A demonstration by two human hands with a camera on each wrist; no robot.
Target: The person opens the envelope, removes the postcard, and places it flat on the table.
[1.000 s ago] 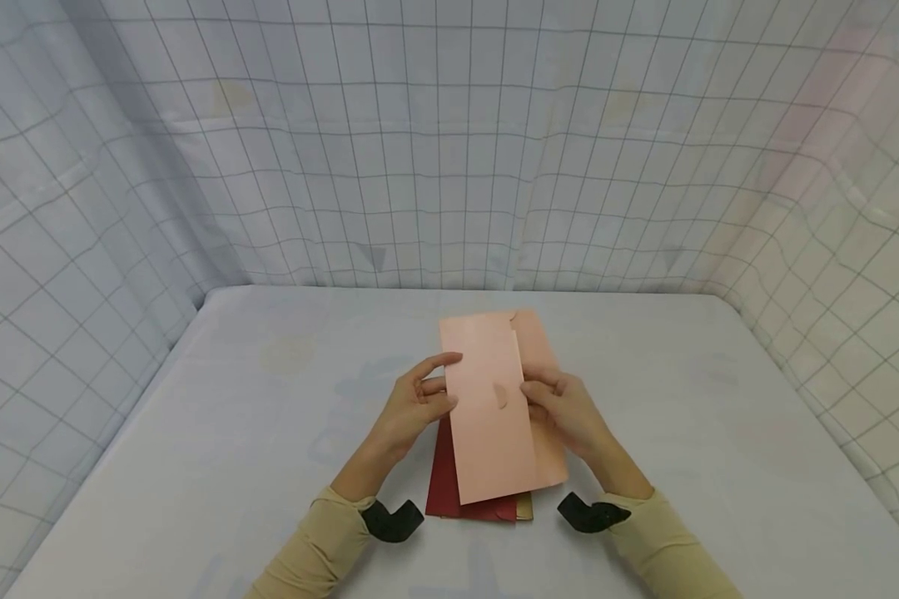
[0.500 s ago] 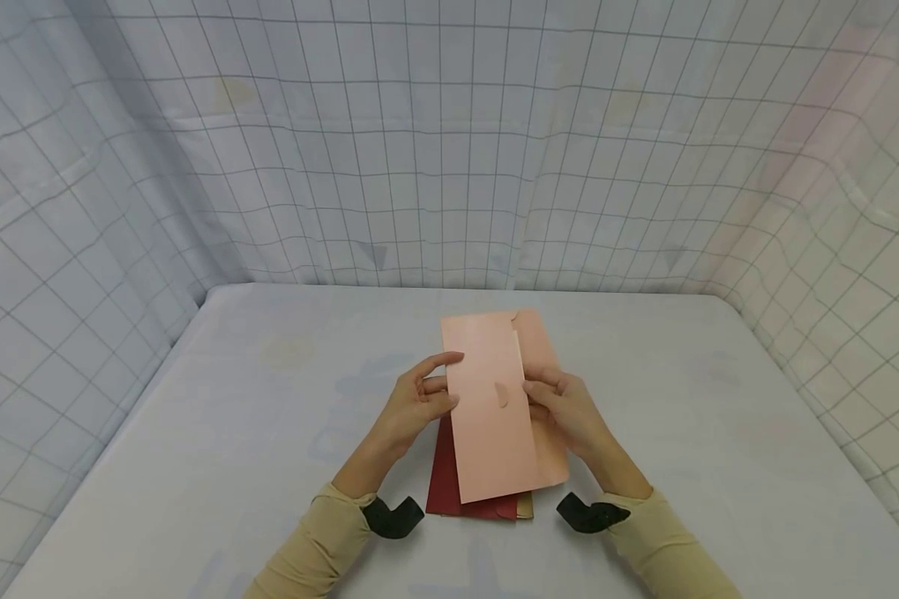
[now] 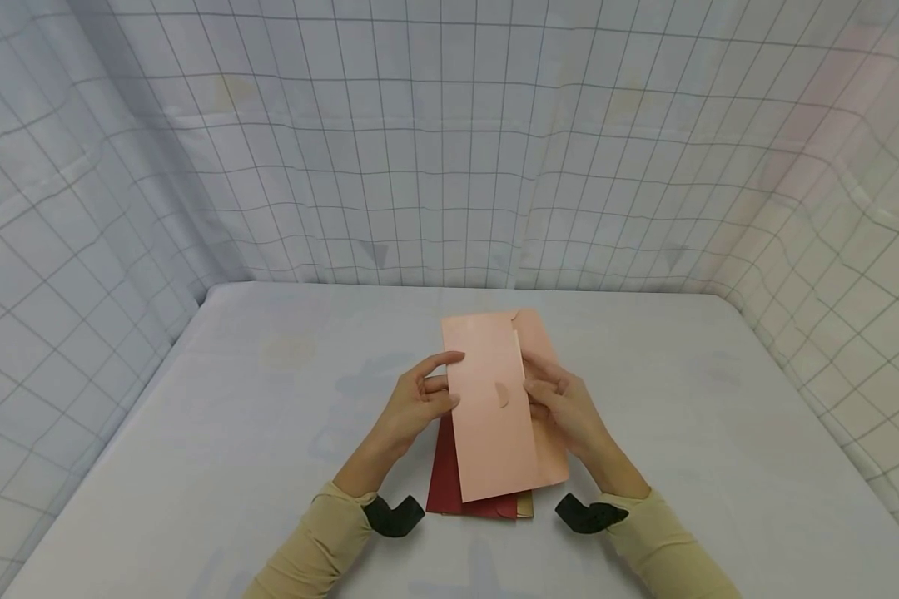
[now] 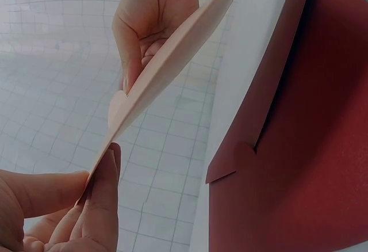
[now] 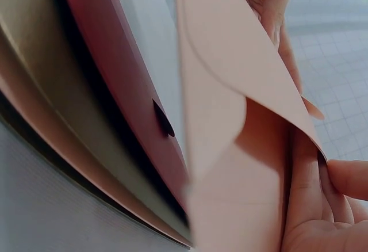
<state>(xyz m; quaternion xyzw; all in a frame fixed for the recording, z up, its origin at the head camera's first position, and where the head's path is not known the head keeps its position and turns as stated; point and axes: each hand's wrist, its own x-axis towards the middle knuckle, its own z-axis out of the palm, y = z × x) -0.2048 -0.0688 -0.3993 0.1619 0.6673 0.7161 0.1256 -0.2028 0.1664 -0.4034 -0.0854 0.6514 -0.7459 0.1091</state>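
A pink paper envelope (image 3: pixel 490 449) is held up in both hands, its long flap (image 3: pixel 541 337) folded out to the right. My left hand (image 3: pixel 417 402) pinches its left edge between thumb and fingers. At the opposite edge, my right hand (image 3: pixel 569 412) has its thumb on the front and its fingers inside the opening (image 5: pixel 267 134), as the right wrist view shows. A half-round tab (image 3: pixel 502 395) sits midway along the front panel. Below lies a dark red envelope (image 3: pixel 444 478), partly hidden, its notched flap edge visible in the left wrist view.
A gold envelope (image 3: pixel 525 505) peeks out under the red one. The right wrist view shows the edges of several stacked envelopes, with another pink one (image 5: pixel 75 154) among them. The white-covered table (image 3: pixel 232 433) is surrounded by grid-patterned curtains (image 3: pixel 449 141).
The right hand's fingers have shifted slightly upward inside the opening, and the index finger shows more clearly. The left hand and the pink envelope have hardly moved.
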